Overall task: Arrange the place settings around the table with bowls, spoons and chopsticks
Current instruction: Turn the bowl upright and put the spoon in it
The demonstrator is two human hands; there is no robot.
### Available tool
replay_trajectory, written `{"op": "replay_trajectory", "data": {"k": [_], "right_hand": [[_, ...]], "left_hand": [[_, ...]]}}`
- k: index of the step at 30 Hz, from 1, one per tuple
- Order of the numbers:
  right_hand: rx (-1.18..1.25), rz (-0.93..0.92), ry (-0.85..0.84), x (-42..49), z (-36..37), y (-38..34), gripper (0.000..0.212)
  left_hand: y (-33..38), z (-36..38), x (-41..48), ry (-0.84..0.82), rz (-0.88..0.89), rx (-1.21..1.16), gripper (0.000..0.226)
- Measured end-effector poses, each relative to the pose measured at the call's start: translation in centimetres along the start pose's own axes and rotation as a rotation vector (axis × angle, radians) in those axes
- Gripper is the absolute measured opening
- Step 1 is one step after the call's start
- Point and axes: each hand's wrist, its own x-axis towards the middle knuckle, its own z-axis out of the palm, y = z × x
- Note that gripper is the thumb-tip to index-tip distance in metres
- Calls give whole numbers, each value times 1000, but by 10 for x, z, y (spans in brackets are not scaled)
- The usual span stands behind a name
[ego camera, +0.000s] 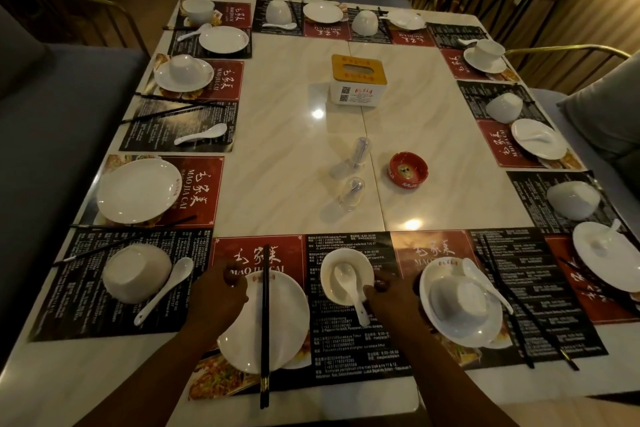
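Now at the near edge: squaring up plate and bowl

Both of the person's hands work on the place setting nearest the camera. The left grip (218,295) is closed over the upper-left rim of the white plate (249,340), fingers curled at its edge. A pair of black chopsticks (265,340) lies across the plate, pointing away from the person and overhanging the near rim. The right grip (388,298) holds the right rim of the small white bowl (330,265). That bowl stands upright on the black placemat (346,357), just beside the plate on its right. A ceramic soup spoon (346,282) rests inside the bowl, its handle hanging over the near rim close to the right fingers.

The step in hand appears to be setting bowl and plate in their final relation. Done well, the bowl travels level, by a slide or a low lift, so the spoon does not tip out. The plate is held flat so the chopsticks do not roll off. The settings round the marble counter (294,114) are not all alike. One pattern should be chosen, perhaps that of the neighbour to the right, where an upturned bowl (457,298) sits on its own plate (478,336).
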Motion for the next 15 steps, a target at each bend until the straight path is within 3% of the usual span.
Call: {"op": "replay_trajectory", "data": {"k": [10, 15], "right_hand": [[65, 47, 10, -2, -4, 3, 29], [-99, 13, 11, -13, -39, 8, 17]], "left_hand": [[13, 18, -7, -49, 32, 18, 23], [36, 40, -6, -77, 140, 52, 19]]}}
